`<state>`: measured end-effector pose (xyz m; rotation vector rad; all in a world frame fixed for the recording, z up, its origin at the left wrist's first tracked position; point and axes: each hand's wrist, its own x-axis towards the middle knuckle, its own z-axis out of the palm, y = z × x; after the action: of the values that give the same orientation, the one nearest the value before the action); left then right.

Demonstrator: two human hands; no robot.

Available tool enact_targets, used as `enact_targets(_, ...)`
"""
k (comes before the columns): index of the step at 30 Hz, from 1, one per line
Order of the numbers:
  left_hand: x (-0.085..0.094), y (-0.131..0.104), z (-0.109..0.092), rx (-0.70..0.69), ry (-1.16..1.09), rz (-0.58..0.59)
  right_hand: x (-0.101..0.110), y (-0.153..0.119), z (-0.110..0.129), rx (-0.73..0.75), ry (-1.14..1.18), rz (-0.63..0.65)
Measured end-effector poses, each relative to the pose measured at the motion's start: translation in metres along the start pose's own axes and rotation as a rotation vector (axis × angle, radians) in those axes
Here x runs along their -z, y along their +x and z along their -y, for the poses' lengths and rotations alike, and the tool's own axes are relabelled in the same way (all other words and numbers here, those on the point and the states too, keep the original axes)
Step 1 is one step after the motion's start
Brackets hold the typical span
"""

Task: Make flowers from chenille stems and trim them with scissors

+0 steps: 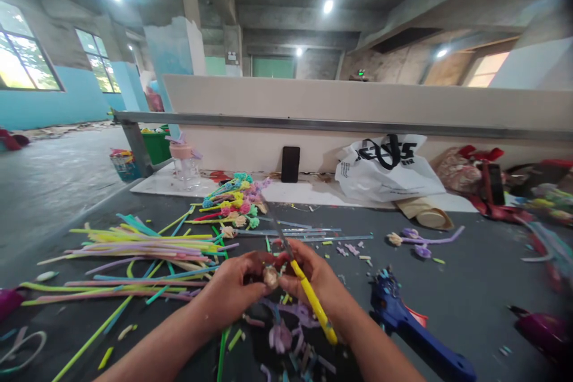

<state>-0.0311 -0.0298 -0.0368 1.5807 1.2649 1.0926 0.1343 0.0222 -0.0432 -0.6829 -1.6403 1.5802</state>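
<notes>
Pale piece [271,276] occupies both hands [230,286] [324,280], roomier tabletop [465,286] lying rightward

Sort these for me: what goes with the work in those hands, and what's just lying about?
Probably for the work:
small pale piece between left hand and right hand
yellow-handled tool
pipe cleaners
pipe-cleaner flowers

Seem just lying about:
black phone
white plastic bag
pink-lidded clear cup
</notes>
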Motion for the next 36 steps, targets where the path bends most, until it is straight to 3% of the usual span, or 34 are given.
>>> enact_targets(5, 0.016, 0.01, 0.007, 0.062, -0.051, -0.236, 0.012, 0.002, 0.001, 0.207, -0.187, -0.378)
enact_targets(8, 0.025, 0.019, 0.015, 0.086, -0.19, -0.378, 0.012, 0.0, 0.0, 0.297, -0.307, -0.383)
enact_targets(11, 0.029, 0.025, 0.021, 0.115, -0.39, -0.458, 0.004, -0.004, -0.005, 0.266, -0.508, -0.259)
enact_targets(14, 0.027, 0.023, 0.019, 0.106, -0.545, -0.452, -0.006, -0.007, -0.009, 0.219, -0.77, -0.178)
enact_targets(20, 0.023, 0.017, 0.008, 0.0, -0.636, -0.38, -0.012, -0.007, 0.0, 0.1, -1.074, -0.205)
enact_targets(27, 0.021, 0.015, 0.012, -0.033, -0.624, -0.364, -0.014, -0.01, 0.006, 0.048, -1.184, -0.192)
enact_targets(36, 0.015, 0.012, 0.007, 0.035, -0.618, -0.329, -0.017, -0.011, 0.007, 0.045, -1.216, -0.202)
